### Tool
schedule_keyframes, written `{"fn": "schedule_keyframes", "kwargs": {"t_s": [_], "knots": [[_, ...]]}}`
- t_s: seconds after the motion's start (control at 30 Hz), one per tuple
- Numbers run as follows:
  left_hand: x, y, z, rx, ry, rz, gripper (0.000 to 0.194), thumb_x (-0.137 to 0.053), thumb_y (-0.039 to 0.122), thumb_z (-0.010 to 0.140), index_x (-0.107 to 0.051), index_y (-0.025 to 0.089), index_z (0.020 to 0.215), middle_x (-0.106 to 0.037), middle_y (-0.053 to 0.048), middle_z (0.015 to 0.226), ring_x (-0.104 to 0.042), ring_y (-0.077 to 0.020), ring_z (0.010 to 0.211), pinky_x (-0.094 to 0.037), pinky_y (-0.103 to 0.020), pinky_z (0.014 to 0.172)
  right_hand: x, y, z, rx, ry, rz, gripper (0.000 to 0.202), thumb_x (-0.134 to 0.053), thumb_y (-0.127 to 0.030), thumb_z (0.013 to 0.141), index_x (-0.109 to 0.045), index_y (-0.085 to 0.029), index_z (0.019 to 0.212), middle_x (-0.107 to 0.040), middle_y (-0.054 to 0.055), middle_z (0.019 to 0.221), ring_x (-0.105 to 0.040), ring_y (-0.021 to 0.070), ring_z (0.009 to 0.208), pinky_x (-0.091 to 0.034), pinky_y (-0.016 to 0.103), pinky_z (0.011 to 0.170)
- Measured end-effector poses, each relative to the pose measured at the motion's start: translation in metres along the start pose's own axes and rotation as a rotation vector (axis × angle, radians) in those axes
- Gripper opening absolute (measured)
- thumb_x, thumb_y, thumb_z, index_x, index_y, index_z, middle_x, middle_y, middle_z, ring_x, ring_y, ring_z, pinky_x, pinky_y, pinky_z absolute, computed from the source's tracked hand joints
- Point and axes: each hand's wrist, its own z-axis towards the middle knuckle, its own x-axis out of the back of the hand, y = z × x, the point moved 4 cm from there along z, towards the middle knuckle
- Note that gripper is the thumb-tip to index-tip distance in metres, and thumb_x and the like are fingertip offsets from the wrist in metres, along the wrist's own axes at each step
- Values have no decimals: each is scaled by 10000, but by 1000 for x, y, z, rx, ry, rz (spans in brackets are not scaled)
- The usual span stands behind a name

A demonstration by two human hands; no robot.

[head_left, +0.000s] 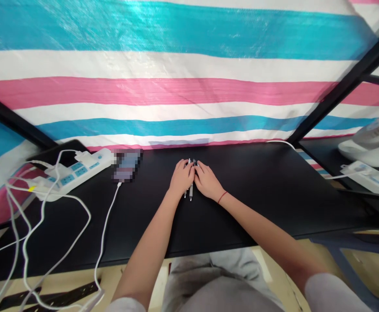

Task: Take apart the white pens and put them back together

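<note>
In the middle of the black desk, several pens [191, 193] lie side by side, pointing away from me. Their near ends stick out below my fingers, and their far tips show just beyond them. My left hand [180, 178] covers the pens from the left, its fingers curved over them and its thumb side against the other hand. From the right, my right hand [208, 181] closes in on the same pens with bent fingers, touching them. A thin red cord is round the right wrist. The middle parts of the pens are hidden beneath both hands.
A white power strip [79, 171] with plugs and tangled white cables lies on the left of the desk [257, 195]. Beside it a blurred-out phone [127, 166] is on a charging cable [103, 234]. Striped sheeting [189, 93] hangs behind. Black frame bars stand at both sides.
</note>
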Motion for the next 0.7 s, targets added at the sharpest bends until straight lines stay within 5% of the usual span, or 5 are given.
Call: {"fn": "schedule_keyframes", "kwargs": {"t_s": [0.1,0.2,0.4,0.53,0.7], "knots": [[5,-1,1,40,43,17,369,-402,272,920,-624,172,1197,-591,-130,1203,-492,-266,1179,-375,-436,1054,0,1,5,2,4,101,388,-332,-220,938,-507,-129,1272,-438,188,1429,-325,235,1391,-276,468,1116],[9,-4,4,83,27,64,393,-436,302,909,-591,201,1256,-554,-128,1278,-475,-302,1197,-400,-467,1017,8,7,-1,-14,-10,220,480,-400,-352,937,-432,-109,1349,-315,207,1503,-268,225,1420,-312,406,1108],[5,-9,18,-23,-106,-30,412,-398,325,934,-551,184,1290,-419,-109,1460,-294,-291,1391,-240,-509,1131,15,3,-31,235,-213,85,1103,-627,-735,651,-244,-119,1482,-167,235,1551,-135,346,1444,-169,547,1137],[4,-9,23,-64,-92,-83,362,-430,276,910,-595,156,1209,-589,-111,1277,-494,-223,1228,-325,-386,1099,17,0,-30,283,-188,18,1006,-573,-741,701,-325,-113,1446,-223,236,1534,-210,357,1422,-234,533,1118],[7,-12,23,-3,-33,-51,316,-458,294,899,-627,195,1147,-618,-70,1248,-503,-243,1178,-359,-402,1047,19,-5,-19,303,-104,20,798,-594,-690,733,-500,-143,1307,-401,207,1434,-383,349,1318,-323,499,1082]]}}
